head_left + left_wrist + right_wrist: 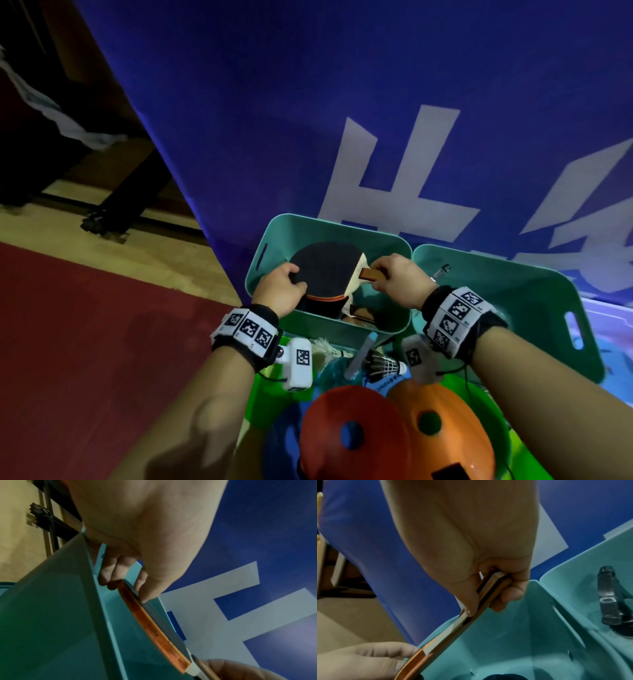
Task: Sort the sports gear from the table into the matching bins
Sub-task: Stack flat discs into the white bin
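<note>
From my remote seat the room looks pretty dim, with most of the view taken up by a big blue fabric banner with chunky white lettering (394, 102) hanging right behind the work area. Left of it there's pale wooden floor (164, 236), and closer to me a dark red floor mat (85, 342) covering a wide patch. Further back on the left I can make out a black metal frame leg with a caster foot (102, 219) standing on the wood, and a crumpled white cloth (51, 109) draped in the dark corner. The left wrist view shows that same black frame (48, 520) against the pale floor.
</note>
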